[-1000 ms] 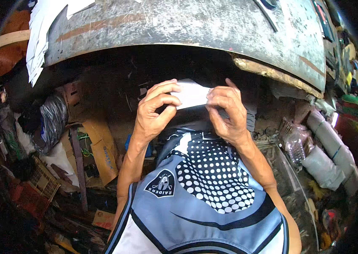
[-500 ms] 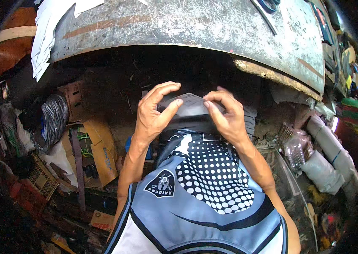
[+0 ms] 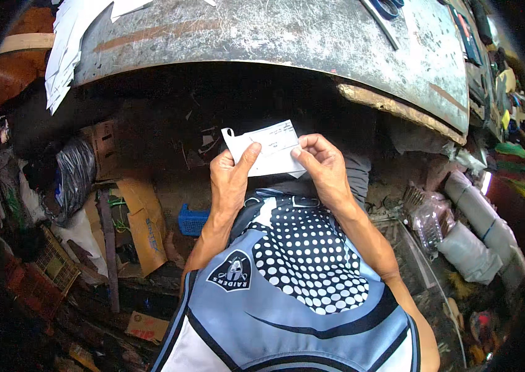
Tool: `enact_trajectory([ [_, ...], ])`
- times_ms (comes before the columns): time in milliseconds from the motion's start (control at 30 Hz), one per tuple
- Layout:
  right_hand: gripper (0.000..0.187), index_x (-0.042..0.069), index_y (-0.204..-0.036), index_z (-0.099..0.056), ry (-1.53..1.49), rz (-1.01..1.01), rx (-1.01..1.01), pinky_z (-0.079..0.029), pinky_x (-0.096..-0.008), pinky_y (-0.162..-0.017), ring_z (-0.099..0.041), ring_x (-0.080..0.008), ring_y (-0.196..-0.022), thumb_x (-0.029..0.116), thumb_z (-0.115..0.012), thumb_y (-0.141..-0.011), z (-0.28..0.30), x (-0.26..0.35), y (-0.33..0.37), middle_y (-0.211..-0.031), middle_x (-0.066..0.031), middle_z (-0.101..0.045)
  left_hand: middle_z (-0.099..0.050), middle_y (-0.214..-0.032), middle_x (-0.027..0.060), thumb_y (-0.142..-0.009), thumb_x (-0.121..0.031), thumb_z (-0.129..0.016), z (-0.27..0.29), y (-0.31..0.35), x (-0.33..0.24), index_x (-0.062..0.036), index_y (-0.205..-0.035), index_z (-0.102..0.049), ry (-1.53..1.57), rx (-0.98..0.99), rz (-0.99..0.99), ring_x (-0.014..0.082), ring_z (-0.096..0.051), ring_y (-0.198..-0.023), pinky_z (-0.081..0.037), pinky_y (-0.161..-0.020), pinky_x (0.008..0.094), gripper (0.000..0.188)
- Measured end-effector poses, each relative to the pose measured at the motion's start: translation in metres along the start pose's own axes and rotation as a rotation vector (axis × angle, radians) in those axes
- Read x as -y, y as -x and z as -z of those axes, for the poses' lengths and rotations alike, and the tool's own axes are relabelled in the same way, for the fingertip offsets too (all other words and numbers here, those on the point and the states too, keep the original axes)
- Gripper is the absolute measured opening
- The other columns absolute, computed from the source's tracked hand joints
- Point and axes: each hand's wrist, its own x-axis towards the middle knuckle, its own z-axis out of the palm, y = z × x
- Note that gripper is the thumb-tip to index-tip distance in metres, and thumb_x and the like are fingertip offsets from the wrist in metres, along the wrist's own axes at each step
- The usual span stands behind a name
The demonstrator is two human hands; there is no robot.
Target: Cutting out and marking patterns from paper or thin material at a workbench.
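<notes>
A white piece of paper [image 3: 275,163] with fine print and ruled lines is held up over my lap, in front of the bench edge. Its upper left corner has a small tab with an oval hole. My left hand [image 3: 230,181] grips its left side, the thumb lying on the face and the fingers hidden behind. At the right edge my right hand [image 3: 325,166] pinches it between thumb and index finger. A further white corner pokes out below the paper; I cannot tell whether it is a fold or a second sheet.
Ahead is a scratched grey bench top [image 3: 244,43] with a rough wooden edge [image 3: 399,111]. White paper sheets [image 3: 67,56] hang off its left end. Blue-handled scissors [image 3: 387,7] lie at the top. A blue basket [image 3: 192,221], cardboard [image 3: 143,229] and wrapped bundles [image 3: 470,251] stand around me.
The dark, greyish sheet between my hands is replaced in view by the white printed face, now brightly lit. My left thumb has come down onto the paper, and both hands sit slightly closer together.
</notes>
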Motion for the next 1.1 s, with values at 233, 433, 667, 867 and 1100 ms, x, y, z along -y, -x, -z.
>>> enact_trajectory([
  [233,0.025,-0.002,-0.108,-0.070,0.064,-0.047,0.126,-0.051,-0.0205,-0.068,-0.064,-0.0067,-0.079,0.019,-0.065,-0.096,0.000,0.014,-0.010,-0.093,-0.0046,-0.072,-0.074,-0.098,0.0083,-0.095,-0.019,-0.068,0.006,0.001,-0.008,0.0035,-0.107,-0.071,-0.149,0.070,0.017,0.0104,-0.068,-0.086,-0.053,-0.077,0.0241,0.025],
  [433,0.024,0.000,-0.104,-0.072,0.016,-0.034,0.090,-0.051,-0.0201,-0.066,-0.064,-0.0062,-0.075,0.021,-0.064,-0.097,0.004,0.008,-0.011,-0.088,-0.0033,-0.072,-0.070,-0.085,0.0042,-0.097,-0.023,-0.065,0.007,-0.004,-0.008,0.0013,-0.103,-0.070,-0.218,0.089,0.004,0.0074,-0.062,-0.068,-0.049,-0.058,0.0219,0.025],
  [667,0.023,-0.001,-0.104,-0.072,0.032,-0.017,0.036,-0.051,-0.0203,-0.066,-0.064,-0.0065,-0.074,0.020,-0.064,-0.097,0.004,0.008,-0.010,-0.087,-0.0035,-0.072,-0.067,-0.077,0.0004,-0.099,-0.026,-0.062,0.000,-0.003,-0.005,-0.0005,-0.102,-0.070,-0.248,0.019,-0.029,0.0027,-0.057,-0.061,-0.043,-0.048,0.0180,0.027],
  [867,0.026,-0.003,-0.107,-0.072,0.135,-0.028,0.074,-0.051,-0.0210,-0.069,-0.063,-0.0066,-0.080,0.019,-0.065,-0.096,0.000,0.014,-0.010,-0.090,-0.0039,-0.072,-0.066,-0.074,0.0001,-0.100,-0.026,-0.060,0.008,-0.005,-0.007,-0.0001,-0.103,-0.069,-0.215,0.027,0.002,0.0029,-0.056,-0.058,-0.042,-0.046,0.0181,0.027],
  [1100,0.027,-0.004,-0.108,-0.071,0.070,-0.028,0.111,-0.052,-0.0213,-0.072,-0.063,-0.0067,-0.083,0.020,-0.065,-0.096,0.000,0.018,-0.009,-0.093,-0.0044,-0.072,-0.066,-0.078,0.0002,-0.102,-0.027,-0.057,0.008,-0.008,-0.008,0.0000,-0.105,-0.069,-0.217,0.080,0.006,0.0027,-0.057,-0.061,-0.043,-0.049,0.0188,0.029],
])
